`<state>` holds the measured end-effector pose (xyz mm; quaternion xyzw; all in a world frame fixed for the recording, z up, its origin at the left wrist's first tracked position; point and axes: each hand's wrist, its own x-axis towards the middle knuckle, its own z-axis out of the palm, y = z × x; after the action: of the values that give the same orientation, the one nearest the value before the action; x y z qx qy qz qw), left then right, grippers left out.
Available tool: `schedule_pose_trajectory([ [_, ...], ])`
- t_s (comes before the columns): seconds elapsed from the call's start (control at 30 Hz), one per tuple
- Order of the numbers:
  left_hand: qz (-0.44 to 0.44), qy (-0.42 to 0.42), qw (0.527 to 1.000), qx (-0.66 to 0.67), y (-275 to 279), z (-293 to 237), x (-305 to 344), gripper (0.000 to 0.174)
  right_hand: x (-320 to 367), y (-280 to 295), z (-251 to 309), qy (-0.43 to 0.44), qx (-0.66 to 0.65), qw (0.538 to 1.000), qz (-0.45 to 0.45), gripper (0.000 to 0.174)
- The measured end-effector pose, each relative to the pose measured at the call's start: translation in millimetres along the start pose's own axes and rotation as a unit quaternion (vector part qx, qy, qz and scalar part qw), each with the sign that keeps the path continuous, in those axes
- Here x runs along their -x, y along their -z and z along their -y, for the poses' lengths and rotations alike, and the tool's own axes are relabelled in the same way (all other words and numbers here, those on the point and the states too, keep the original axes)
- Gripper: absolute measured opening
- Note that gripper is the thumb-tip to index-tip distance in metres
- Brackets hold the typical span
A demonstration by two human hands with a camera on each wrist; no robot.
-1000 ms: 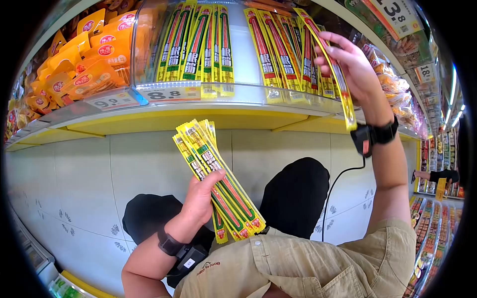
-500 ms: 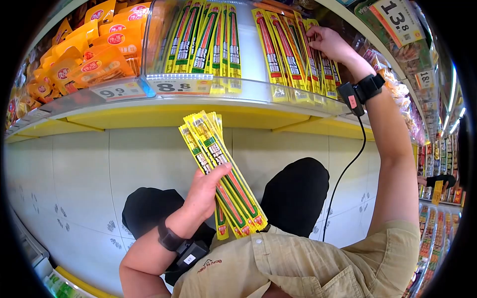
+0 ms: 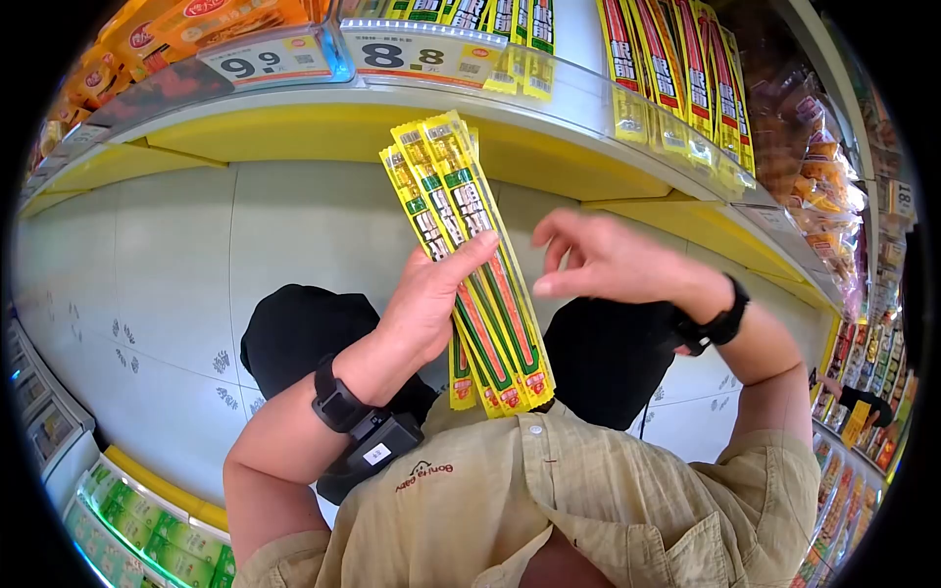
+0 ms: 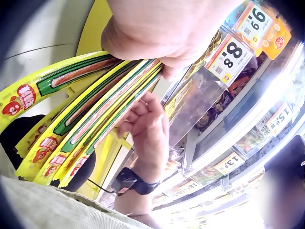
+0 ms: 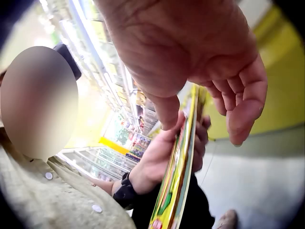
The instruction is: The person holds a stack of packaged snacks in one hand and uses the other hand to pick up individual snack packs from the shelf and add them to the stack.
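My left hand (image 3: 417, 299) grips a fanned bundle of long, thin snack stick packets (image 3: 480, 255), yellow with green edging, its thumb lying across the front. In the left wrist view the lower ends of the packets (image 4: 95, 119) spread apart below the hand. My right hand (image 3: 618, 257), blurred in the head view, hovers just right of the bundle and holds nothing. Its thumb and fingers are apart and loosely bent, as the right wrist view shows of the same hand (image 5: 186, 43). On the shelf ahead lie red-edged stick packets (image 3: 671, 59) and green-edged ones (image 3: 490, 15).
A clear shelf front carries an 8.8 price tag (image 3: 421, 57) and a 9.9 tag (image 3: 265, 64). Orange snack bags (image 3: 225, 24) fill the left section, and bagged snacks (image 3: 828, 186) sit at right. Below runs a yellow shelf base (image 3: 569, 167). My black-clad knees (image 3: 304, 328) are under the hands.
My right hand held one red-edged packet over the shelf, then was among the red-edged packets there. Now it is back beside the bundle, empty. The shelf sits higher in the head view.
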<state>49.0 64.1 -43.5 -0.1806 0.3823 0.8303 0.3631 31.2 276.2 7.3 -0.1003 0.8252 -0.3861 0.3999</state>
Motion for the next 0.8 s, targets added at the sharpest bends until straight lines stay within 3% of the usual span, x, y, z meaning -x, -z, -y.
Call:
schedule_pose_trajectory([
  [0.1,0.015,0.013,1.0,-0.003,1,0,0,0.02,-7,-25,-7,-0.08,-0.242,0.96,0.115,0.032],
  [0.2,0.01,0.012,1.0,0.004,1,1,0,0.022,-8,-24,-15,-0.063,-0.312,0.942,0.111,0.024],
  [0.3,0.016,0.014,1.0,0.008,2,-1,0,0.023,-1,-15,-10,-0.073,-0.318,0.943,0.064,0.022],
  [0.53,0.017,0.008,1.0,0.017,0,2,-1,0.028,-1,-25,-6,-0.022,-0.325,0.942,0.077,0.023],
  [0.8,0.03,0.045,0.998,0.038,7,-4,1,0.036,28,11,10,-0.013,-0.233,0.972,-0.017,0.018],
])
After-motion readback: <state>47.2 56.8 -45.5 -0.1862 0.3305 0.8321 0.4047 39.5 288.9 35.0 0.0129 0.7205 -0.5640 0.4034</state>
